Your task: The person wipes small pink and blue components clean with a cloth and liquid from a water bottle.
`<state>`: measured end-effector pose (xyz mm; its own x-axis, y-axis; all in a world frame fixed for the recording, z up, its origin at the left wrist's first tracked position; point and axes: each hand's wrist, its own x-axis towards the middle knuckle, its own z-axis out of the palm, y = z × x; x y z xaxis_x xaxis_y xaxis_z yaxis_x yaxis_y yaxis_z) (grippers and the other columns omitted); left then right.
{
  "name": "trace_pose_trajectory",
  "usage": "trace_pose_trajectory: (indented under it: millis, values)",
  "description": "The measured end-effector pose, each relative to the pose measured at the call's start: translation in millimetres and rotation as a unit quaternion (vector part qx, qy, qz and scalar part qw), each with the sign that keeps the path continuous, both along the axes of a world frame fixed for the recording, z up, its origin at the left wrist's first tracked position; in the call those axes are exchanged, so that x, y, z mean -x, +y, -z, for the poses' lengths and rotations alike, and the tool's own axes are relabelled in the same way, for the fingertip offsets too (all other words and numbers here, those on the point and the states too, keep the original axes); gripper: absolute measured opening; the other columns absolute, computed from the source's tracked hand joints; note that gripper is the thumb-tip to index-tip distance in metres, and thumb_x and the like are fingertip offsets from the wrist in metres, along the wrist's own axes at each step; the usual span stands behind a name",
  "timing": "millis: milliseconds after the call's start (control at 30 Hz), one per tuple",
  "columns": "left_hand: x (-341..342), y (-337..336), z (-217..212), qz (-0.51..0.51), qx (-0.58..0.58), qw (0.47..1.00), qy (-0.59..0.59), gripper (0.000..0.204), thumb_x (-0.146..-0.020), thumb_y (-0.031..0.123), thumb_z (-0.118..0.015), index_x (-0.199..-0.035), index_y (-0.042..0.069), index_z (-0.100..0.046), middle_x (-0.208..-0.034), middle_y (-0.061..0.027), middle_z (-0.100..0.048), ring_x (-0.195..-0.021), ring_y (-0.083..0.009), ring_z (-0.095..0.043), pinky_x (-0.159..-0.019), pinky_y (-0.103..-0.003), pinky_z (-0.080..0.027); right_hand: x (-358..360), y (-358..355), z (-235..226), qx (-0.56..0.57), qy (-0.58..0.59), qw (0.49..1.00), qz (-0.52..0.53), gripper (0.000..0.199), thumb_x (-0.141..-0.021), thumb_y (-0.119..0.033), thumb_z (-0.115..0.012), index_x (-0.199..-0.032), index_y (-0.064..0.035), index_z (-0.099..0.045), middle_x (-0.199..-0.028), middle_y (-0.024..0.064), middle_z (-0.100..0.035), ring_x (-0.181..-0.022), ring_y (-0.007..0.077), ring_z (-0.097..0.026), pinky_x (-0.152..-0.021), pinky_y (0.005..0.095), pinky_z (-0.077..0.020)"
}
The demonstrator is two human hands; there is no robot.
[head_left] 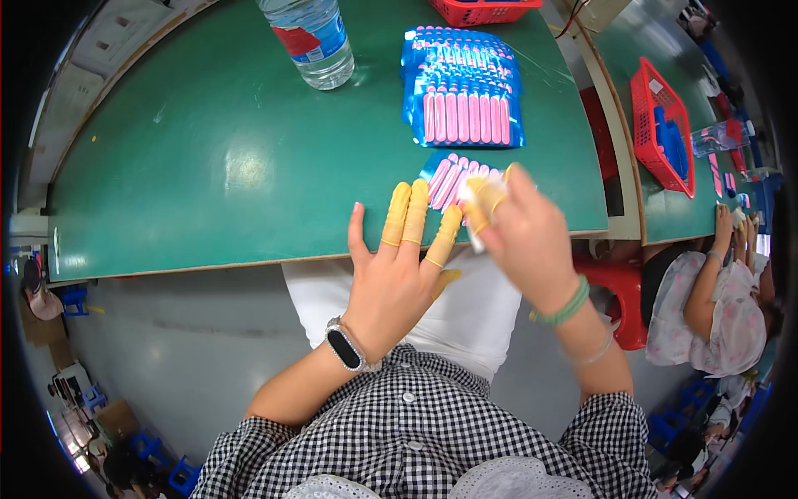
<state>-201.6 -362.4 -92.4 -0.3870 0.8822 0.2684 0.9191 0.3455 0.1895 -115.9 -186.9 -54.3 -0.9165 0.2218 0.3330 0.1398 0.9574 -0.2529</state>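
A small blue piece with rounded pink strips [446, 185] lies near the front edge of the green table. My left hand [391, 287], with yellow finger cots on several fingers, rests at the table edge with its fingers stretched out; its fingertips are at the near left side of the piece. Over the right part of the piece, my right hand [539, 249] pinches a crumpled white cloth or tissue [475, 198]. Motion blurs this hand, and it hides part of the piece. Just beyond lies a stack of blue sheets with pink strips [465, 116], overlapping one another.
A clear water bottle [326, 62] stands at the back, left of the stack. Behind the stack sits a red basket [482, 12]. On another table to the right is a red basket [662, 125] with blue things inside, and a person's hands [731, 229] work there.
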Motion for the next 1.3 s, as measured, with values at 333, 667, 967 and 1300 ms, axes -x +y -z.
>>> trace_pose_trajectory:
  millis: [333,667,967,1300]
  values:
    - [0,0,-3,-0.001,0.007,1.0,-0.014,0.079,-0.081,0.051,-0.074,-0.147,0.013,-0.049,-0.155,-0.0243,-0.039,-0.145,-0.0377,-0.036,-0.113,-0.069,-0.014,-23,-8,-1,0.021,0.016,0.999,-0.027,0.025,-0.08,-0.013,-0.078,-0.097,0.0035,-0.071,-0.094,0.0164,-0.058,-0.068,0.0302,-0.063,-0.059,0.0384,-0.0518]
    - [29,-31,-10,-0.184,0.058,0.981,0.019,0.089,-0.086,0.07,-0.058,-0.15,0.009,-0.045,-0.158,-0.0231,-0.037,-0.148,-0.0419,-0.029,-0.117,-0.065,-0.003,-32,36,-4,0.109,0.108,0.985,0.074,0.026,-0.085,-0.007,-0.074,-0.11,0.0021,-0.073,-0.087,0.0131,-0.055,-0.069,0.0277,-0.059,-0.061,0.0349,-0.0488]
    - [31,-25,-16,-0.159,-0.003,0.986,0.044,0.084,-0.085,0.068,-0.059,-0.147,0.013,-0.05,-0.158,-0.0227,-0.036,-0.147,-0.0433,-0.027,-0.117,-0.065,-0.001,-9,21,-7,0.13,0.042,0.991,0.008,0.026,-0.086,-0.016,-0.074,-0.109,-0.0024,-0.074,-0.09,0.0117,-0.058,-0.074,0.0292,-0.064,-0.065,0.0377,-0.0518]
    - [-7,26,-13,0.039,-0.002,0.999,-0.009,0.064,-0.082,0.072,-0.056,-0.141,0.047,-0.055,-0.154,-0.0212,-0.042,-0.146,-0.0377,-0.031,-0.111,-0.075,-0.003,-23,41,-31,0.269,0.055,0.96,0.046,0.023,-0.086,-0.012,-0.068,-0.106,0.0013,-0.072,-0.088,0.0145,-0.062,-0.077,0.0335,-0.065,-0.068,0.0397,-0.0518]
